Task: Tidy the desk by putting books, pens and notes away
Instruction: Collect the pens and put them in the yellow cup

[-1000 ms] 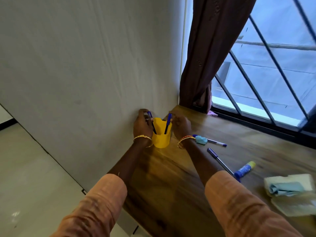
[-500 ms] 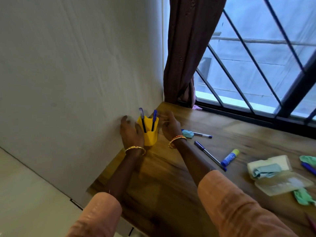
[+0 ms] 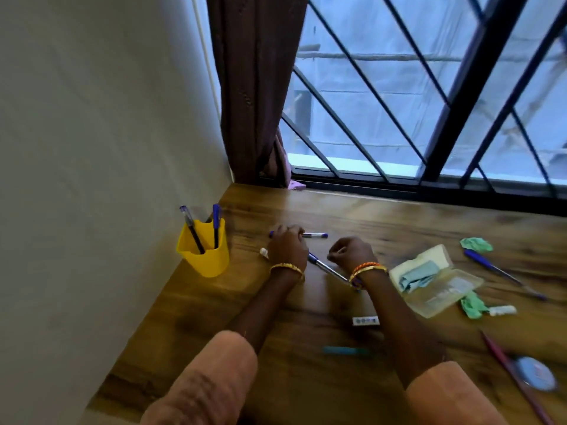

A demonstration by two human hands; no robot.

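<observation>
- The left hand [image 3: 287, 245] rests low on the brown wooden tabletop [image 3: 383, 219], fingers curled down over a blue-capped pen with a white barrel [image 3: 314, 235]; whether they pinch it or only cover it I cannot tell.
- The right hand [image 3: 352, 253] has its fingers curled into a loose fist just above a blue-and-silver pen [image 3: 325, 266] that lies between the two wrists; any contact is hidden.
- The yellow plastic pen cup [image 3: 204, 254] stands at the wall, well to the left of both hands, with two blue pens [image 3: 216, 223] upright in it.
- An open pale-yellow plastic pencil box [image 3: 435, 279] lies just right of the right wrist, with a folded light-blue cloth [image 3: 417, 276] in its far half.
- Another blue pen [image 3: 503, 274] lies loose beyond the box.
- Crumpled green papers [image 3: 475, 243] lie near it.
</observation>
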